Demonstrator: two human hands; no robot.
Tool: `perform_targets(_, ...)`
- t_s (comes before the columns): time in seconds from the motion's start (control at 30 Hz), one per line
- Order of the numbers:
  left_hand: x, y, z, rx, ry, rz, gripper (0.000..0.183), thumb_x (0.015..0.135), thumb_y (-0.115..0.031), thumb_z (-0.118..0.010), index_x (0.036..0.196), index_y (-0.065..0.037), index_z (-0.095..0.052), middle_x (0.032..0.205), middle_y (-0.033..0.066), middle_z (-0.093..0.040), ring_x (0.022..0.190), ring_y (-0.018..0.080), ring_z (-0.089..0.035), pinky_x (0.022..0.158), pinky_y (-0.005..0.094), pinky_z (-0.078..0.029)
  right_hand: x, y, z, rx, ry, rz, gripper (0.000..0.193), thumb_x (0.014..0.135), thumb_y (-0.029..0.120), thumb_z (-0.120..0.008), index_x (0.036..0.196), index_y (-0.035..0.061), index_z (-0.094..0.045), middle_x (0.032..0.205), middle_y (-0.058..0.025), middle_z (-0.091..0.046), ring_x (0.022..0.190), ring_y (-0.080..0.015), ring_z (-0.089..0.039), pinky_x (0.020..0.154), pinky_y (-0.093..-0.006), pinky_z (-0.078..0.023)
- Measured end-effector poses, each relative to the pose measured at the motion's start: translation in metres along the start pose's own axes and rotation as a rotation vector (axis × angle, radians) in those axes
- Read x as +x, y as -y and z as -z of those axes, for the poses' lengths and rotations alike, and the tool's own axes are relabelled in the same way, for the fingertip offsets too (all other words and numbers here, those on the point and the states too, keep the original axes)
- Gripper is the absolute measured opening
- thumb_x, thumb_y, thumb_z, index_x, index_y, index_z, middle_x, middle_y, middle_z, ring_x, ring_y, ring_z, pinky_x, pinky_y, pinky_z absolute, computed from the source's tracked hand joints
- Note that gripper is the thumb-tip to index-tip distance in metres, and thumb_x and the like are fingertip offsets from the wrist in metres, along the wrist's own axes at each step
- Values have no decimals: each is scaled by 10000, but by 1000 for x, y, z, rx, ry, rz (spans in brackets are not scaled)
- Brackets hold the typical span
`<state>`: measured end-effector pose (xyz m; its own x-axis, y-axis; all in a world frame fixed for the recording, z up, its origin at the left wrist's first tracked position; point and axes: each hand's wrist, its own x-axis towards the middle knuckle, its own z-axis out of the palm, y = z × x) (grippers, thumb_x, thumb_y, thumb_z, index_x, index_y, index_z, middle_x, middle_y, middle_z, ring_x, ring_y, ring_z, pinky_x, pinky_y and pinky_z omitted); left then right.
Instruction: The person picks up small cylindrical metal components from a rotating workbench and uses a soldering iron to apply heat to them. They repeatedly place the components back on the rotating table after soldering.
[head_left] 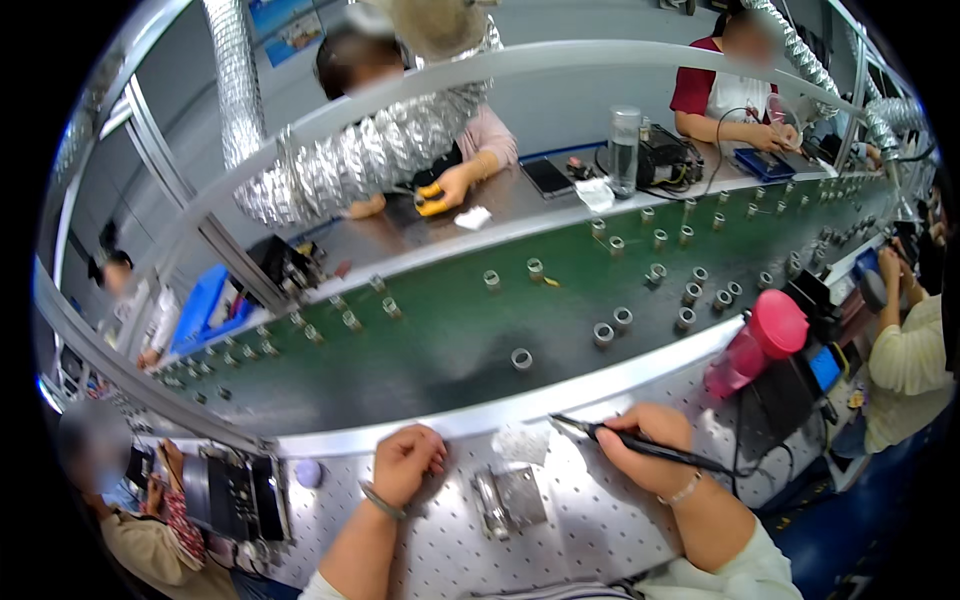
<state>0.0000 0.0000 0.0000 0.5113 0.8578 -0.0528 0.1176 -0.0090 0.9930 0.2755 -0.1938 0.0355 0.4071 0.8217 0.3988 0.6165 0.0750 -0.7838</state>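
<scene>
My right hand is closed around a black soldering iron, held like a pen. Its thin tip points left, over a crumpled white wipe on the perforated metal bench. With fingers curled in, my left hand rests on the bench, and nothing shows in it. Between my forearms sits a small metal fixture, a flat plate with a shiny cylindrical piece along its left side. Neither hand touches it.
Beyond the bench runs a green conveyor belt with many small metal cups, one nearby cup among them. A pink bottle and black box stand right. A purple round object lies left. Foil ducts hang overhead; co-workers sit around.
</scene>
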Motion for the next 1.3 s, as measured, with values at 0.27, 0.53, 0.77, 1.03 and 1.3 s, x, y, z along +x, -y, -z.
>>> perform_targets(0.27, -13, 17, -19, -115, 60, -74, 302, 909, -85, -612, 629, -12, -527, 767, 57, -588, 590, 86, -540, 538, 215, -471, -6, 0, -3, 79, -68, 49, 117, 749, 83, -742, 797, 12, -662, 637, -64, -629, 551, -140, -586, 532, -268, -452)
perform_targets(0.53, -5, -7, -16, 12, 96, 20, 180, 877, -139, -671, 784, -27, -565, 738, 35, -588, 621, 84, -554, 558, 236, -484, -11, 1, -12, 61, -26, 113, 123, 729, 94, -751, 786, 29, -663, 634, -72, -634, 539, -184, -597, 525, -292, -458)
perform_targets(0.77, 49, -33, -71, 701, 126, -542, 663, 756, -150, -736, 1361, -126, -466, 1119, 154, -506, 842, 254, -583, 758, 343, -507, -14, 3, -12, -81, -48, 233, 137, 694, 87, -754, 755, 32, -643, 642, -98, -618, 540, -240, -594, 525, -316, -457)
perform_targets(1.03, 91, 8, -72, 808, 177, -527, 234, 784, -135, -691, 1005, -90, -631, 1008, 111, -556, 988, 328, -547, 870, 409, -439, -25, -10, -19, 61, -29, 33, 129, 692, 48, -714, 764, 6, -616, 641, -99, -594, 563, -189, -567, 555, -290, -434)
perform_targets(1.3, 41, 17, 106, 1133, -157, -199, 243, 712, -136, -712, 943, -87, -652, 979, 131, -617, 970, 329, -571, 866, 417, -466, -23, 7, -14, -10, 25, 108, 151, 713, 82, -716, 782, -3, -612, 692, -127, -627, 583, -221, -590, 566, -299, -446)
